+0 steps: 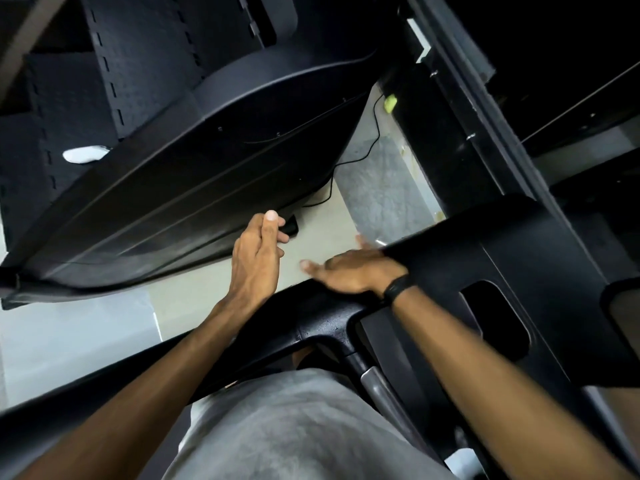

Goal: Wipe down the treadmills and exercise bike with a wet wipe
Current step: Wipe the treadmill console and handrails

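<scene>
I look down over a black treadmill handlebar point(322, 323) onto the curved black motor cover point(180, 188) of the treadmill. My left hand point(258, 258) reaches past the bar to the cover's near edge, thumb up and fingers loosely curled, with nothing visible in it. My right hand point(353, 268), blurred, hovers flat with fingers spread just above the bar beside the console panel point(519, 258); a black band is on its wrist. A white crumpled piece, possibly the wet wipe point(83, 154), lies far left on the black textured mat, away from both hands.
A thin black cable point(367, 150) runs across the pale floor point(322, 237) to a yellow-green plug point(390, 102). A dark machine frame point(485, 116) stands along the right. The perforated black floor mat point(138, 64) fills the upper left.
</scene>
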